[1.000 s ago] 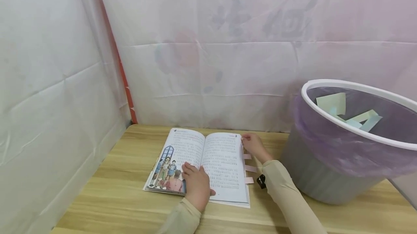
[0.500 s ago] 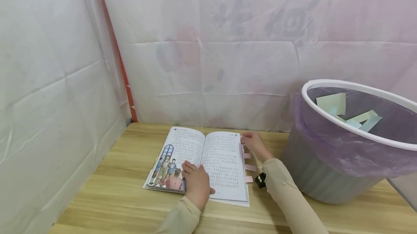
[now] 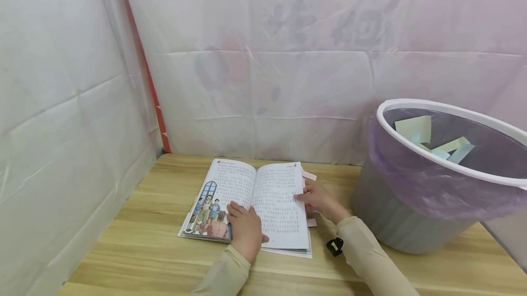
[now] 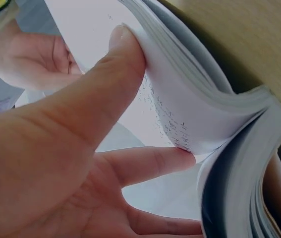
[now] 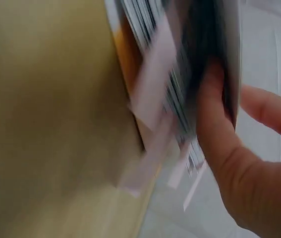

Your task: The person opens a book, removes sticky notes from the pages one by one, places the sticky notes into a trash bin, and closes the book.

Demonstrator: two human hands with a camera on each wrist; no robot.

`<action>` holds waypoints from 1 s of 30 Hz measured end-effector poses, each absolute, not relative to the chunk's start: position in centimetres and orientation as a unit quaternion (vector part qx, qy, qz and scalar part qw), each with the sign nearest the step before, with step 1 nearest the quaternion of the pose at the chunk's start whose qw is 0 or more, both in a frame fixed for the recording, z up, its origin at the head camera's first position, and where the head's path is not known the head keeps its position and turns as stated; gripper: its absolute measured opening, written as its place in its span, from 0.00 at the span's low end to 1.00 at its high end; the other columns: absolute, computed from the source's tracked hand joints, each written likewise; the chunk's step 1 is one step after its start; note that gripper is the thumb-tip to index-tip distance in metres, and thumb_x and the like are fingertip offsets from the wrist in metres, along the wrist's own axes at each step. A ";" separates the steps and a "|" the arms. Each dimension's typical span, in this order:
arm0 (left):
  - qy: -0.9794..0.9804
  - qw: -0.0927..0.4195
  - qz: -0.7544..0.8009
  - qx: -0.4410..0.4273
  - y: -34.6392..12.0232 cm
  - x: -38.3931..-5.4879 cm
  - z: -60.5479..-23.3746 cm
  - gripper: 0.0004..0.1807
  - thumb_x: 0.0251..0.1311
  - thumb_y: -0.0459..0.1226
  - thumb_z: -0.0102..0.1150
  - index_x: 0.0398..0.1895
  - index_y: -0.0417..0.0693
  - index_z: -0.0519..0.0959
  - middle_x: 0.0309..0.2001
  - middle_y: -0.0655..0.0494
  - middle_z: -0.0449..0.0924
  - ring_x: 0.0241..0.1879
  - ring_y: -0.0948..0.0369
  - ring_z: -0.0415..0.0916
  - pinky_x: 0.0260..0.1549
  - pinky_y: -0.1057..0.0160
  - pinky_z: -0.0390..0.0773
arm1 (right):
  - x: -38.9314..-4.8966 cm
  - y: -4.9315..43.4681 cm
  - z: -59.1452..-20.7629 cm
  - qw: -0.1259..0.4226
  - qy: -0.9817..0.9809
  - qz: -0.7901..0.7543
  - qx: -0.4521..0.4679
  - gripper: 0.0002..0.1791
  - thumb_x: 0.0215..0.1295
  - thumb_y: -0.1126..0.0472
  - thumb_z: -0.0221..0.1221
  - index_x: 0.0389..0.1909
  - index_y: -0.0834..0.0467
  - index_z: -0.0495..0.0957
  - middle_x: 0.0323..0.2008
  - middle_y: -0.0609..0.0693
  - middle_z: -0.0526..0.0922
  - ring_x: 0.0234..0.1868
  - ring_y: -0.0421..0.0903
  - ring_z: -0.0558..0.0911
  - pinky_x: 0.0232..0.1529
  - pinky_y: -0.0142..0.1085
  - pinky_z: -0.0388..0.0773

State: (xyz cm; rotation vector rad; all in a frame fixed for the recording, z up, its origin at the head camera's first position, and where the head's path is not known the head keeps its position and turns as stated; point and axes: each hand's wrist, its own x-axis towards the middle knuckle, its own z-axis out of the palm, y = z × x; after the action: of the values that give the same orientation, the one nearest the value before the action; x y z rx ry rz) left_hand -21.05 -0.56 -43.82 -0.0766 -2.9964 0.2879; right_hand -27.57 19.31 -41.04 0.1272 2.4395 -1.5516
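An open book (image 3: 276, 179) lies on the table, with printed text on both pages and a coloured picture at the lower left. My left hand (image 3: 246, 232) rests across the lower middle, its fingers spread over the left page and its thumb on the right one. At the right edge, my right hand (image 3: 322, 201) pinches several pages, thumb beneath and fingers on top. The right wrist view shows those pages lifted from the block below, the thumb (image 5: 214, 109) in the gap. Pink paper tabs (image 3: 309, 175) stick out along that edge; the hand hides some of them.
A grey bin (image 3: 395, 209) with a purple liner and white rim stands at the right, holding pale green and blue paper pieces (image 3: 413, 129). Pale sheeting (image 3: 263, 81) hangs behind and to the left of the wooden table (image 3: 136, 241). My right wrist wears a black camera (image 3: 335, 246).
My right hand has moved down from the book's top right corner to mid-edge and grips the pages there. A pink tab now shows at the top corner. My left hand stays in place.
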 end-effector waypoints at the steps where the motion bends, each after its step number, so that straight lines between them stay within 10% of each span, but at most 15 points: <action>1: -0.993 0.064 0.096 -0.027 -0.7 -21.1 -43.5 0.52 0.32 0.70 0.65 0.62 0.51 0.76 0.57 0.21 0.67 0.58 0.33 0.68 0.52 0.46 0.75 | -27.3 19.1 -41.2 0.133 0.829 -0.542 0.038 0.11 0.67 0.66 0.56 0.43 0.72 0.73 0.35 0.57 0.83 0.31 0.45 0.82 0.35 0.38 0.81; 17: -0.956 0.060 -0.052 -0.284 -0.7 -19.2 -40.9 0.50 0.40 0.52 0.75 0.68 0.44 0.66 0.65 0.34 0.64 0.64 0.41 0.65 0.53 0.50 0.76 | -25.9 18.2 -41.9 0.166 0.778 -0.605 -0.009 0.21 0.78 0.61 0.37 0.54 0.78 0.64 0.40 0.60 0.82 0.36 0.45 0.81 0.41 0.41 0.81; 24: -0.950 0.192 -0.108 -0.220 -0.9 -19.9 -42.0 0.31 0.43 0.30 0.71 0.55 0.42 0.73 0.40 0.49 0.81 0.26 0.55 0.80 0.17 0.61 0.78 | -25.2 18.3 -41.8 0.267 0.737 -0.617 -0.073 0.50 0.69 0.30 0.24 0.59 0.77 0.56 0.59 0.77 0.68 0.62 0.67 0.70 0.60 0.52 0.71; 30: -0.906 0.292 -0.281 -0.126 -4.3 -20.9 -41.4 0.17 0.52 0.26 0.62 0.46 0.38 0.72 0.28 0.44 0.79 0.16 0.51 0.75 0.13 0.57 0.75 | -24.5 17.7 -42.3 0.250 0.816 -0.481 -0.201 0.37 0.74 0.40 0.42 0.62 0.72 0.62 0.64 0.70 0.66 0.67 0.64 0.64 0.66 0.52 0.62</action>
State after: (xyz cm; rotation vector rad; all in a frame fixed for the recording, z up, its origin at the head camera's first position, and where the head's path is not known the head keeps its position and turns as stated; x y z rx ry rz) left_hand -20.87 -4.28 -41.38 -0.3350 -2.4135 -0.7494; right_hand -24.48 17.73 -42.25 -0.5461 2.2212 -1.3107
